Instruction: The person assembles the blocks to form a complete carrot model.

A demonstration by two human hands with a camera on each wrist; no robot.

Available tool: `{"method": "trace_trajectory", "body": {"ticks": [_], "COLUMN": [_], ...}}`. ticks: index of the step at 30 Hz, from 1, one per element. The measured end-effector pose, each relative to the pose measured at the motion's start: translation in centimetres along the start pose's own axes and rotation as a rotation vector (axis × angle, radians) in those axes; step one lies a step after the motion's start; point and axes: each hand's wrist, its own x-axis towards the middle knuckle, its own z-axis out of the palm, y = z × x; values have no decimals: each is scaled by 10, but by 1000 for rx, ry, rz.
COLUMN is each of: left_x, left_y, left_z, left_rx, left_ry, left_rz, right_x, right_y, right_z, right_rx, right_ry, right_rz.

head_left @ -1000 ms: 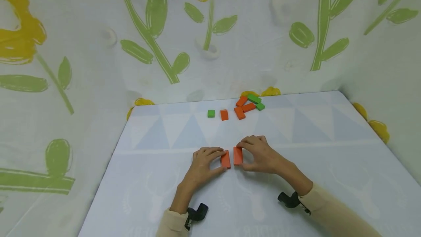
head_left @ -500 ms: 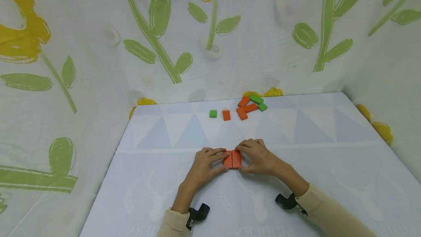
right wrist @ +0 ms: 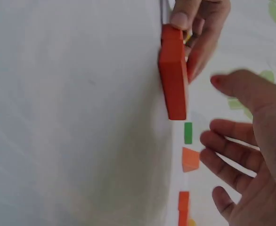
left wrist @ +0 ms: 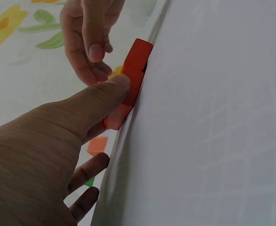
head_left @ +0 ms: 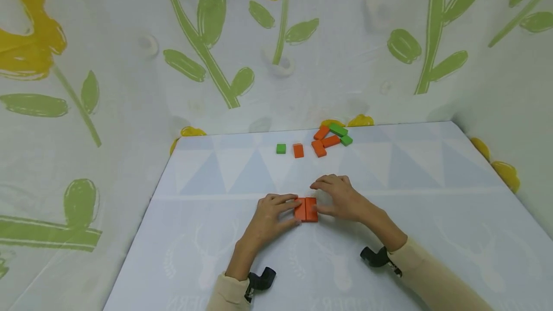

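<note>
Two orange-red rectangular blocks stand side by side on the table, their long sides touching. My left hand pinches the left block between thumb and fingers at its near and far ends. Just right of the pair, my right hand is raised with its fingers spread and nothing between them. In the right wrist view, a gap shows between those fingers and the right block. The left wrist view has the left thumb on the block's end.
Farther back on the table lie a small green block and a lone orange block. To their right is a loose cluster of orange blocks and green blocks. A flower-printed cloth hangs behind the table.
Both hands brought the two separate orange blocks together until they met. The right hand then let go of its block and lifted off it; the left hand stays on its own.
</note>
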Motion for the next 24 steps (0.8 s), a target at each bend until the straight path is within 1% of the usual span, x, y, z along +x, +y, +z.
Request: {"method": "trace_trajectory", "body": {"ticks": [3,5,9,11,13,16,21,24], "left_x": [1,1,1,2,2,3,1,1], "left_y": [1,1,2,2,2,2,2,3], "left_z": [-1,-2,-4,-4,-5,-5,-4,-2], "left_rx": [0,0,-11,-12,-10,-11,-21,-26], "left_ry": [-3,-10,-24,-27,-29,-39,-54,-49], "left_rz": [-16,-31,-60,-62,-60,-63,-81,-75], "right_x": [12,22,44,55,66,79,92,96], "right_y": [6,13,32,43,53,66,79,85], "right_z": [-10,-17,-30,-36,-41,-45,-44,-42], "right_rx": [-12,-31,-63,-78,-96,-123,-134,-145], "right_ry": [70,112,169,183,191,182,149,129], "right_rz": [50,100,240,313,369,425,486,516]}}
